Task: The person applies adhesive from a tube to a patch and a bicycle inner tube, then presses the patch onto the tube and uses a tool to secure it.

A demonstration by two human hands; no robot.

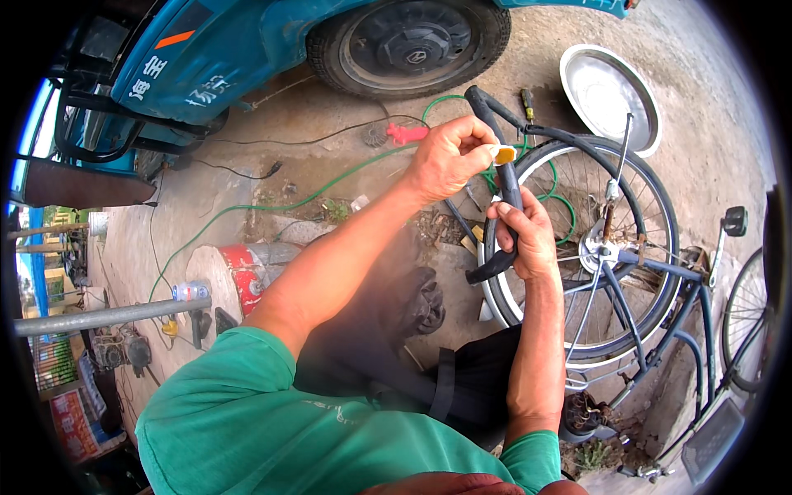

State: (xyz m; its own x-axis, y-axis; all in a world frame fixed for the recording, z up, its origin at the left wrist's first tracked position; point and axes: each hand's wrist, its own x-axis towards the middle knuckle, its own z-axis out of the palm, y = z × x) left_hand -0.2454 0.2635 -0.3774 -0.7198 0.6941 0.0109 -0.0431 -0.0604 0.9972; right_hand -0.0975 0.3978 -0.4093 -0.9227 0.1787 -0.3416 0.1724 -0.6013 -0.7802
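Note:
A black bicycle inner tube (510, 188) is pulled out from the wheel (673, 247) of a blue bicycle (652, 262). My right hand (528, 231) is wrapped round a stretch of the tube, thumb on top. Just above it, my left hand (450, 161) pinches the edge of a small yellow-orange patch (506, 155) with a white border. The patch is against the tube; I cannot tell whether it is stuck down. Farther up, the tube bends over and runs back along the wheel. Its lower end curves beside the white rim.
A teal vehicle (272, 41) stands at the far side. A metal basin (606, 89) and a screwdriver (527, 104) lie beyond the wheel. A green hose (290, 204) and dark cables cross the ground. At left are a red-and-white drum (239, 276) and a metal pole (107, 317).

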